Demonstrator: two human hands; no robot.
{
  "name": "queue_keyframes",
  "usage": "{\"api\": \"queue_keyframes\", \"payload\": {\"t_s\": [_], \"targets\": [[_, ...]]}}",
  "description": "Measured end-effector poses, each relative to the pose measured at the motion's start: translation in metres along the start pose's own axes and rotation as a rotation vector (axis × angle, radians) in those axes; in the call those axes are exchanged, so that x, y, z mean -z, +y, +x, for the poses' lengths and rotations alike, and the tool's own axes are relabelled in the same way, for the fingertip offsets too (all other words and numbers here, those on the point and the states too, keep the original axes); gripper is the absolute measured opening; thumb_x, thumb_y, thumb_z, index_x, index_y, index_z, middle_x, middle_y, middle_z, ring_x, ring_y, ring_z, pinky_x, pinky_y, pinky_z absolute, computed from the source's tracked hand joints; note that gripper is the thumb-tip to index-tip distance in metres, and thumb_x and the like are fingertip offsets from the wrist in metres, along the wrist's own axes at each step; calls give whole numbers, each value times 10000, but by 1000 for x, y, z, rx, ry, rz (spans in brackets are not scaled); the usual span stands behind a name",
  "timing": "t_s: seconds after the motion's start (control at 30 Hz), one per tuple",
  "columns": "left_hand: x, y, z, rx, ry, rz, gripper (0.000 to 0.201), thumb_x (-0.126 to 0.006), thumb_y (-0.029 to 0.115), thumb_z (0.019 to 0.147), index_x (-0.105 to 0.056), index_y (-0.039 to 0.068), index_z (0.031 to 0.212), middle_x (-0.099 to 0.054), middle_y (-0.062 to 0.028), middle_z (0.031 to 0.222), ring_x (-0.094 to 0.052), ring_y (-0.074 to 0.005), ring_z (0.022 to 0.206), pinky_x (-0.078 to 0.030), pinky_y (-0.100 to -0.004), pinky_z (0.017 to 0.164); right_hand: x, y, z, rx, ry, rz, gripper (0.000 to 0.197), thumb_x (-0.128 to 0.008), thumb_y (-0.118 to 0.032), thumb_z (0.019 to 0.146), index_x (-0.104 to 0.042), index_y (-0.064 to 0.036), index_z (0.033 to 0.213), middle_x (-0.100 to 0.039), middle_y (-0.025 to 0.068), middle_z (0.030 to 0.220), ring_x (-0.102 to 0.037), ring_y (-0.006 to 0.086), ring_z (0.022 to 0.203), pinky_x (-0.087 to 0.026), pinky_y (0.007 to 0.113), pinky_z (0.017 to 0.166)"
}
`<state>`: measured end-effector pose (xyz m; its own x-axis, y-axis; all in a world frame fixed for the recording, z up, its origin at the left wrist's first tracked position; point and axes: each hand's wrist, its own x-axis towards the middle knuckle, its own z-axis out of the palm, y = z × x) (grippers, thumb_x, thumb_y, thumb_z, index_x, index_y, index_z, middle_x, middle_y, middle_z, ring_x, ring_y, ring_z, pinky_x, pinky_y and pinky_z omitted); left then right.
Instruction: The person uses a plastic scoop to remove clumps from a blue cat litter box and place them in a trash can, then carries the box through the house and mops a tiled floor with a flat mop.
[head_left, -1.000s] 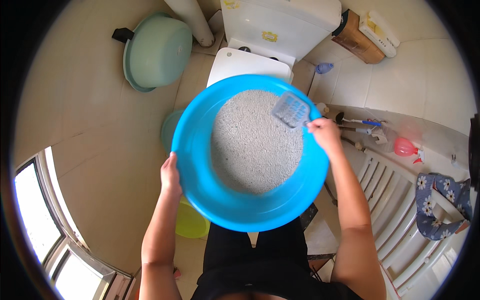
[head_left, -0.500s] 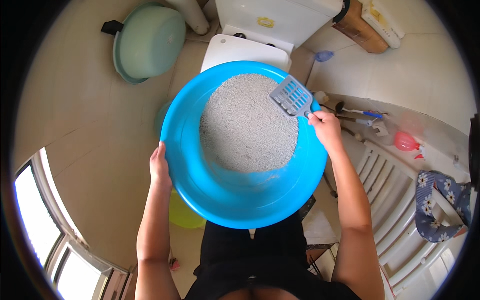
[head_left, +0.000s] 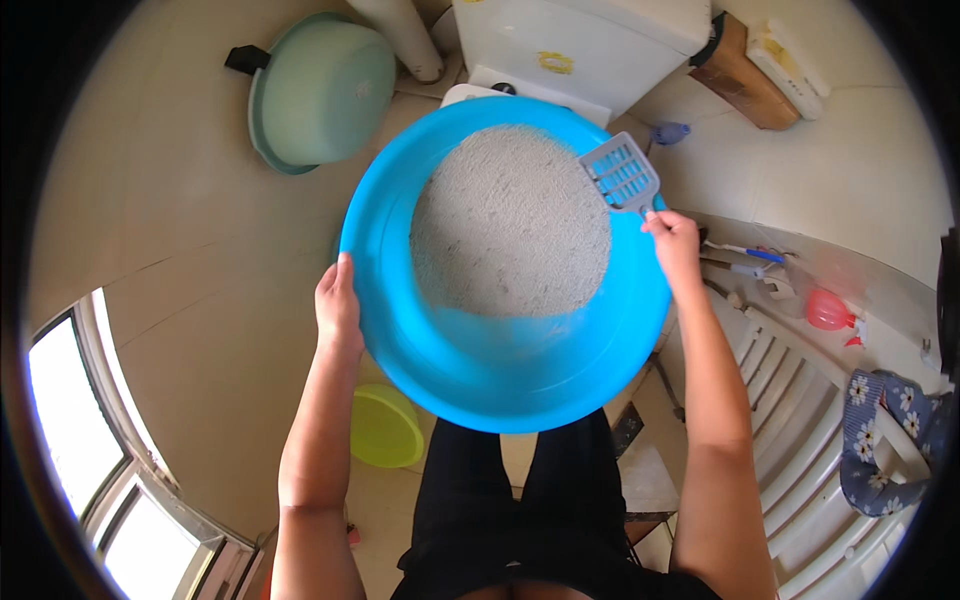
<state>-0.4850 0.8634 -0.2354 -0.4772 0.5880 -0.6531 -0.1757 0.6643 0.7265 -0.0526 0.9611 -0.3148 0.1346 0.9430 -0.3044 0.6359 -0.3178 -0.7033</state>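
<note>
A wide blue basin [head_left: 470,385] is held up in front of my body, with grey granular cat litter [head_left: 510,225] spread over its far part. My left hand [head_left: 339,305] grips the basin's left rim, its fingers mostly out of sight under the edge. At the right rim, my right hand [head_left: 676,248] is closed on the short handle of a grey slotted litter scoop [head_left: 620,172]. The scoop's head lies over the basin's far right edge. That hand also touches the rim; its other fingers are hidden.
Beyond the basin stands a white toilet [head_left: 590,45]. A pale green tub [head_left: 325,95] hangs at the left wall. Below sits a yellow-green basin [head_left: 385,425]. At right are a white slatted chair [head_left: 800,440] with flowered cloth [head_left: 880,440], and a red spray bottle [head_left: 828,309].
The blue basin, with both hands and the scoop, has shifted right and farther away in the picture. It covers more of the toilet lid, and the yellow-green basin shows more.
</note>
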Motion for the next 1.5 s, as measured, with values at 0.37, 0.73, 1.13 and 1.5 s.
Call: {"api": "queue_keyframes", "payload": {"t_s": [0.37,0.73,1.13,1.5], "targets": [[38,20,-21,219,44,-199,455,-455,362,936,-517,-30,1158,-601,-162,1058,-605,-270,900,-500,-403,813,11,-93,2,-83,-249,-149,255,-591,-230,838,-654,-26,698,-509,13,528,-489,102,548,-373,285,542],[15,-22,-27,143,-11,-247,377,-443,308,947,-545,-34,1070,-622,-139,950,-622,-231,817,-526,-362,729,9,-50,-3,-72,-241,-157,236,-591,-270,820,-672,-67,731,-607,120,642,-585,209,622,-439,335,615],[-26,-4,31,88,29,-238,441,-501,365,919,-551,-42,1082,-616,-120,970,-601,-211,838,-506,-343,757,3,-34,55,223,-134,-157,263,-566,-242,846,-583,-24,700,-527,73,581,-505,192,559,-406,336,564],[-24,10,20,103,39,-218,427,-512,362,917,-552,-28,1084,-621,-91,916,-596,-177,783,-513,-330,700,-34,-121,-60,-16,-657,-949,220,-572,-235,820,-659,-44,885,-653,160,853,-624,346,841,-489,436,732]]}}
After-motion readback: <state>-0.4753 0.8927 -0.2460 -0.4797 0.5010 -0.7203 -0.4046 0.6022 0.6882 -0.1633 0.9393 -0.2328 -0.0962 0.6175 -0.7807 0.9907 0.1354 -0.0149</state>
